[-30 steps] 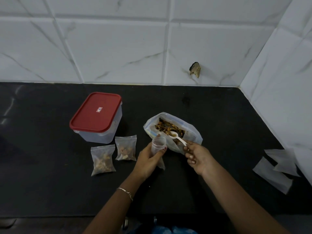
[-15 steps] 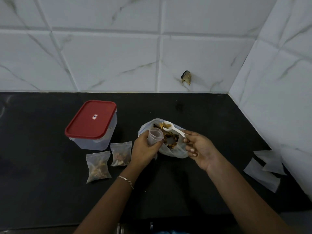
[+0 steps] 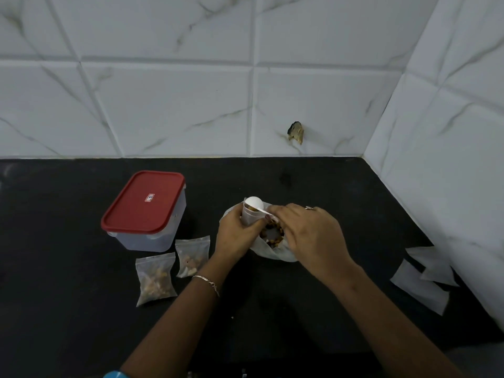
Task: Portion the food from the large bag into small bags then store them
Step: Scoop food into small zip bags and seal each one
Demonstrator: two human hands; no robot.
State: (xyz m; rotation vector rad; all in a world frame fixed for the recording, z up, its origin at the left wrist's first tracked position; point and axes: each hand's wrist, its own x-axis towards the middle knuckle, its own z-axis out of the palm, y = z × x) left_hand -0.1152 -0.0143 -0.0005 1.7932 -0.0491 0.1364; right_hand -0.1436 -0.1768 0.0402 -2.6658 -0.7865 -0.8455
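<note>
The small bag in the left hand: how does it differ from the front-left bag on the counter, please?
The held bag stands upright in the left hand; the counter bag lies flat. The held bag's mouth is open under the spoon; the counter bag lies untouched. Both are small clear bags.

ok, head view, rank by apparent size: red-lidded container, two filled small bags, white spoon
1. red-lidded container
2-3. near filled bag and far filled bag: near one looks bigger, but it's closer, so unranked
4. white spoon
</note>
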